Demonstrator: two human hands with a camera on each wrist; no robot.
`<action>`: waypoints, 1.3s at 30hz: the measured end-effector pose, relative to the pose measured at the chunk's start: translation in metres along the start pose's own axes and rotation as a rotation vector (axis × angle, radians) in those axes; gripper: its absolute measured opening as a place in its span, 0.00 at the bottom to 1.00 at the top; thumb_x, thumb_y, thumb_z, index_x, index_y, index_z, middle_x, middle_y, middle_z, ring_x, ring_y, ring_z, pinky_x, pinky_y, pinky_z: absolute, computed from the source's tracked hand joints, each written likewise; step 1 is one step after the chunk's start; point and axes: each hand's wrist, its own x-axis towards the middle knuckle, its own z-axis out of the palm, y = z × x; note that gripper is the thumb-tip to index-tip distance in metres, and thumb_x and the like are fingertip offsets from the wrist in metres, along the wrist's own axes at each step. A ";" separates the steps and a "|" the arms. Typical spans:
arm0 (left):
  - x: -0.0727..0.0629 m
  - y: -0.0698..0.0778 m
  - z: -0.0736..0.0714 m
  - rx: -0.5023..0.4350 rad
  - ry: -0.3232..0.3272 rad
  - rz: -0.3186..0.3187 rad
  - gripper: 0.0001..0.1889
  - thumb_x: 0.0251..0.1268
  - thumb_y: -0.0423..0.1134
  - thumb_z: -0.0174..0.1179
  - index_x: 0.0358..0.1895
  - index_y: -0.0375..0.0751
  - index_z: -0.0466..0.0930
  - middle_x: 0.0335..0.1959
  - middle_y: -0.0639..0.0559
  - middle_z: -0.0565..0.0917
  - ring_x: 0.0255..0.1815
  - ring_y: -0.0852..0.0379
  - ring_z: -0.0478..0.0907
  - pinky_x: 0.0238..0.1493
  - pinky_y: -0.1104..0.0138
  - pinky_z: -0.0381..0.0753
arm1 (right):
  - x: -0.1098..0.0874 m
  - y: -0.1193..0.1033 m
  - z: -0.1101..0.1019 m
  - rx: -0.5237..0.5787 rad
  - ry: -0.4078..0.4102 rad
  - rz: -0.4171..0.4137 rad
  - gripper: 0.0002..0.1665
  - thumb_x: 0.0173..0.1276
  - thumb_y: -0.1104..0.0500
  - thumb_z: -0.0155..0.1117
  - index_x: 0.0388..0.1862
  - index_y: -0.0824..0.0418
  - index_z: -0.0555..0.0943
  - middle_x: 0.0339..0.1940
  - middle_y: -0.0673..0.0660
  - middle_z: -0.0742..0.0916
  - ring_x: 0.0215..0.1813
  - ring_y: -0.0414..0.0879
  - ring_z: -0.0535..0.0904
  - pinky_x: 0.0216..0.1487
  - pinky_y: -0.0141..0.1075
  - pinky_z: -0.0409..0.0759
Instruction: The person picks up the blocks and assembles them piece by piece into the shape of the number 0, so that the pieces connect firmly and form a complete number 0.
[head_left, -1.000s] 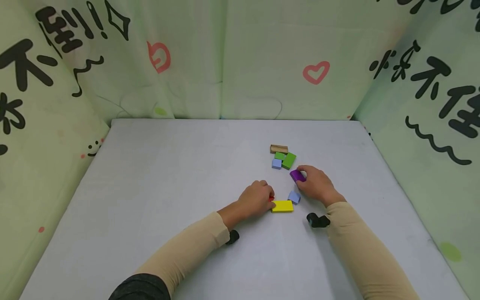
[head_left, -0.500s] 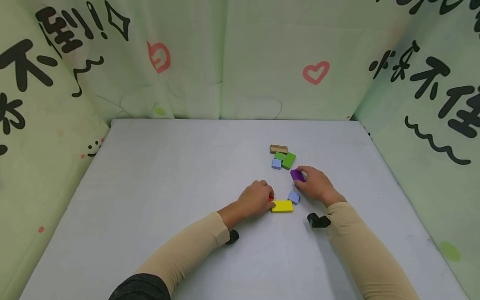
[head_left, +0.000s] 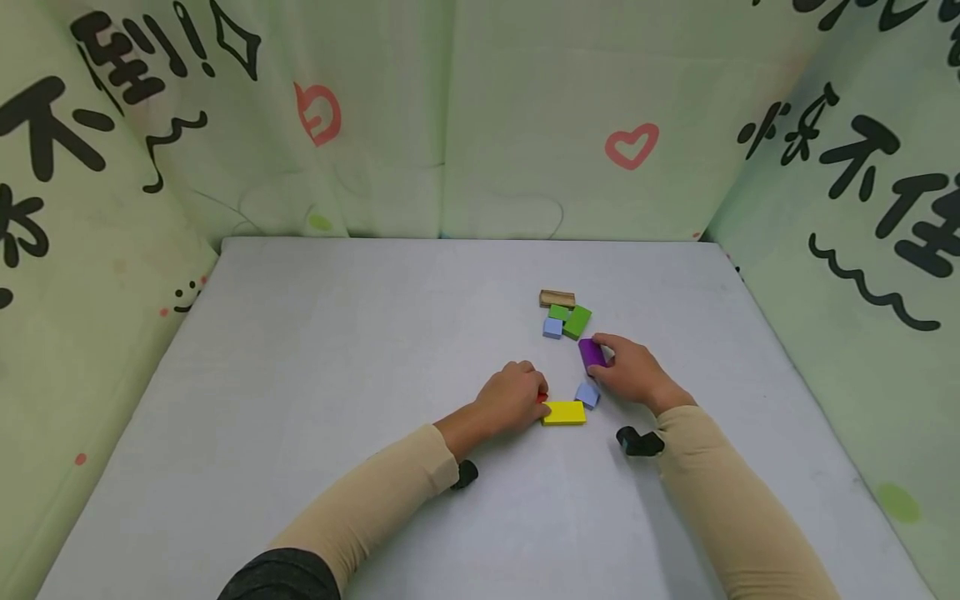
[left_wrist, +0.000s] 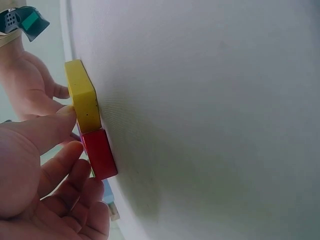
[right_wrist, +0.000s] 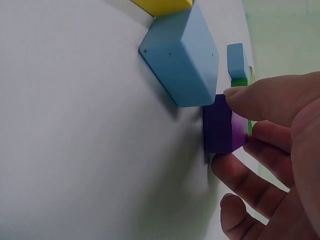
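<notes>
Turned purple block (head_left: 592, 354) slightly since earlier frame; pinching it in half-closed right hand (head_left: 636, 372); curling left hand (head_left: 512, 397) loosely round red block (left_wrist: 100, 155), touching yellow block (head_left: 565, 413) with thumb.

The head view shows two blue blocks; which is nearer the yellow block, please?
The front blue block, between the yellow block and the purple block; the back blue block lies by the green blocks.
</notes>
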 end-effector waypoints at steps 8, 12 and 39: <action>0.001 0.001 0.001 0.008 -0.007 -0.007 0.17 0.67 0.49 0.66 0.53 0.45 0.85 0.42 0.53 0.79 0.41 0.57 0.71 0.42 0.71 0.75 | -0.001 -0.002 0.001 0.018 -0.007 0.017 0.38 0.72 0.54 0.63 0.74 0.70 0.63 0.64 0.71 0.76 0.55 0.62 0.76 0.60 0.55 0.75; 0.000 0.001 0.001 0.008 -0.007 -0.007 0.17 0.67 0.49 0.67 0.53 0.45 0.85 0.42 0.53 0.79 0.41 0.57 0.71 0.42 0.71 0.76 | -0.002 -0.001 0.001 0.020 0.000 0.011 0.38 0.72 0.53 0.63 0.74 0.70 0.64 0.62 0.71 0.77 0.52 0.61 0.76 0.57 0.54 0.77; -0.001 0.001 -0.001 -0.015 -0.008 -0.007 0.17 0.67 0.48 0.67 0.54 0.44 0.84 0.44 0.52 0.79 0.42 0.56 0.72 0.43 0.71 0.75 | -0.006 -0.005 0.007 0.016 0.030 0.005 0.37 0.72 0.51 0.64 0.73 0.68 0.68 0.57 0.68 0.80 0.47 0.58 0.76 0.52 0.50 0.78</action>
